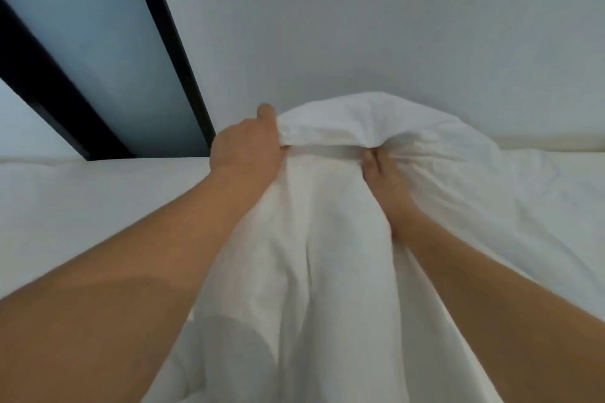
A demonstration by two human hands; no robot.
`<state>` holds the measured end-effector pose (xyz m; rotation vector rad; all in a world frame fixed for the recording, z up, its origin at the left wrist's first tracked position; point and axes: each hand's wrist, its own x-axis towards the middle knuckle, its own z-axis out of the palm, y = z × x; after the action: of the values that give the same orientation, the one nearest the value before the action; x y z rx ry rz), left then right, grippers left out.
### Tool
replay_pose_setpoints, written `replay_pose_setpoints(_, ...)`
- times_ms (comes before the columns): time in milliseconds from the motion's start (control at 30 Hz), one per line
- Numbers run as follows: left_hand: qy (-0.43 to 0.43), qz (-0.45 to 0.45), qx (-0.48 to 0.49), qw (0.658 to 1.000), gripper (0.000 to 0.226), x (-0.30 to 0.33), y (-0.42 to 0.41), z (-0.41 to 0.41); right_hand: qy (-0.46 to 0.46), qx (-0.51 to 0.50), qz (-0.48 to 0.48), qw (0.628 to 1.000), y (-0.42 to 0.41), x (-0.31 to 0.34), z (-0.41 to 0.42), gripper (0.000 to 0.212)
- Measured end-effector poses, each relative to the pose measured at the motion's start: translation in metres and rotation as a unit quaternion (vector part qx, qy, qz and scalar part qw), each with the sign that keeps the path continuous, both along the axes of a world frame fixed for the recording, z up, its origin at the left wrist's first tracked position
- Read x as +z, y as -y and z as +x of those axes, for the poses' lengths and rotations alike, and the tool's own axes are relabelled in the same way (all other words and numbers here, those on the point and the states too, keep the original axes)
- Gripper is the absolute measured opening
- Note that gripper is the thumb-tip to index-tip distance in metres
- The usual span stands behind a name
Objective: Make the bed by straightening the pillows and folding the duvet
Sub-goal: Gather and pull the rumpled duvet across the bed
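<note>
— Near the far edge of the bed (82,193), what is being held?

— A white duvet (327,255) is gripped by both hands. It is bunched into a raised ridge close to the wall (393,26), and from there it hangs down toward the camera in long folds between the two forearms.

— How are the hands placed?

— The left hand (247,149) is curled over the left end of the ridge, with the thumb raised above the cloth and the fingers hidden under it. The right hand (381,173) is pushed into a fold just right of the ridge's middle; its fingers are bent into the fabric, and cloth is seen gathered around them. The hands are set apart, with a short band of duvet stretched between them.

— And the rest of the bed?

— White bedding is seen lying flat to the left and right of the lifted part. Beyond the bed's far left corner, a dark-framed panel (108,52) is seen slanting up the wall. Pillows cannot be made out.
</note>
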<state>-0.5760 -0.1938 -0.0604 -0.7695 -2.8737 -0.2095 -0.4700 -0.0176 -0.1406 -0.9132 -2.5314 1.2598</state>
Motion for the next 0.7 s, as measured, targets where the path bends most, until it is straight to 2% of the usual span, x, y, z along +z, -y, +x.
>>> replay_pose_setpoints(33,0.002,-0.045,-0.003,0.999,0.049,-0.017,-0.007,-0.019,0.089,0.038,0.092,0.991,0.01,-0.038,0.008,0.067)
replay_pose_setpoints(67,0.032,-0.083,-0.005,0.996,0.057,-0.048,-0.013,-0.028,0.162,0.047,0.197,0.966,0.025,-0.077,0.02,0.074)
replay_pose_setpoints(100,0.073,-0.101,-0.006,0.992,0.059,-0.087,-0.016,-0.03,0.169,0.047,0.27,0.947,0.036,-0.106,0.027,0.074)
replay_pose_setpoints(167,0.116,-0.066,0.019,0.991,0.057,-0.157,-0.008,-0.024,0.153,0.045,0.302,0.94,0.046,-0.141,0.026,0.068)
replay_pose_setpoints(267,0.058,0.012,0.047,0.997,0.054,-0.198,-0.003,-0.022,0.121,0.014,0.375,0.919,0.037,-0.154,0.016,0.069)
replay_pose_setpoints(333,0.04,0.04,0.054,0.997,0.055,-0.2,-0.004,-0.027,0.108,0.002,0.373,0.922,0.035,-0.154,0.011,0.07)
replay_pose_setpoints(500,0.1,0.086,0.053,0.99,0.063,-0.197,-0.004,-0.027,0.148,0.013,0.363,0.92,0.04,-0.149,0.014,0.07)
replay_pose_setpoints(700,0.138,0.127,0.083,0.979,0.087,-0.207,-0.004,-0.028,0.14,0.006,0.366,0.92,0.042,-0.145,0.013,0.071)
